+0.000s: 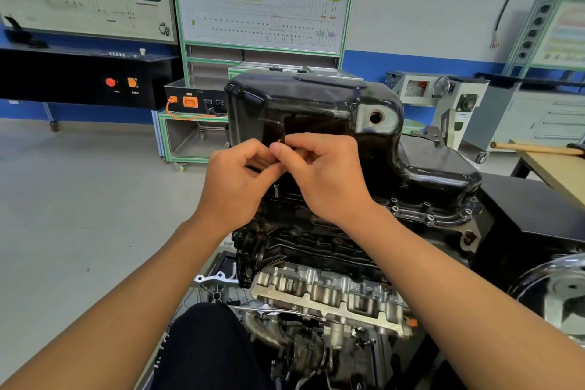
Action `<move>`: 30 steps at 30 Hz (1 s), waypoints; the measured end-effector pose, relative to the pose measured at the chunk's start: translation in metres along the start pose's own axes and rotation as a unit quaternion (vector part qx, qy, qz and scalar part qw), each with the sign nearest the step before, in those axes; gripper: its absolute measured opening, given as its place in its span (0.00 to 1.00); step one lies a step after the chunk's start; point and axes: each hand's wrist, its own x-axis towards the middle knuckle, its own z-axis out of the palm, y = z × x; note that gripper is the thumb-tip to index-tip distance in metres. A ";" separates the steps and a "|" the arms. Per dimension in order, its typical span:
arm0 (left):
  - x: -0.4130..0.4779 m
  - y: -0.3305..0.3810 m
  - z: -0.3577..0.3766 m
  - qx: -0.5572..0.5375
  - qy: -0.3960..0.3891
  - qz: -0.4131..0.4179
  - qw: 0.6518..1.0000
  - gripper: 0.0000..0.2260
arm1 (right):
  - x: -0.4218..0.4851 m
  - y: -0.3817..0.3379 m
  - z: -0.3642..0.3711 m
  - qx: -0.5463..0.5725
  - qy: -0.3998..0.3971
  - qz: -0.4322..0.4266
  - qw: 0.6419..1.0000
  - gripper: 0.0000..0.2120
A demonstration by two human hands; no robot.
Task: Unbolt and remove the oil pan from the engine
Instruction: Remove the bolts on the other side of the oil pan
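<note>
A black oil pan [316,104] sits on top of the upturned engine [316,247], its open drain hole at the upper right. In front of the pan's near wall both hands meet on a thin black L-shaped hex key [281,133]. My left hand [237,180] pinches its shaft from the left. My right hand [323,174] curls round it from the right. The key's lower tip points down at a bolt [276,189] on the pan's near flange. Several flange bolts [427,215] show at the right.
A silver cylinder head [332,294] lies below the block. Training boards [262,0] and a green-framed cart [193,133] stand behind. A wooden bench [557,168] with a hammer handle is at the right, a black box [531,209] beside the engine, and a flywheel [563,291] at the lower right.
</note>
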 end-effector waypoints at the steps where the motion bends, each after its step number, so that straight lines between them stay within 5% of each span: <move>1: -0.001 -0.001 0.001 0.013 0.011 -0.005 1.000 0.04 | 0.000 0.000 0.000 -0.006 0.001 -0.002 1.000 0.11; 8: -0.013 -0.019 0.003 0.146 -0.060 -0.068 0.985 0.08 | -0.003 -0.006 0.000 -0.041 -0.049 0.057 0.996 0.12; 17: -0.016 -0.019 0.008 0.124 -0.041 -0.050 0.990 0.04 | 0.000 -0.011 0.004 -0.002 -0.057 0.056 0.997 0.13; 22: -0.005 -0.003 -0.005 0.040 -0.059 0.037 0.997 0.06 | 0.002 -0.010 0.000 0.017 -0.089 0.035 0.995 0.11; 25: 0.000 -0.002 -0.011 -0.014 -0.079 -0.008 0.997 0.10 | 0.003 -0.008 -0.002 0.034 -0.114 0.048 0.992 0.10; 30: 0.001 0.002 -0.005 -0.024 -0.024 -0.027 0.999 0.08 | 0.000 -0.005 0.005 0.029 -0.032 0.039 0.998 0.07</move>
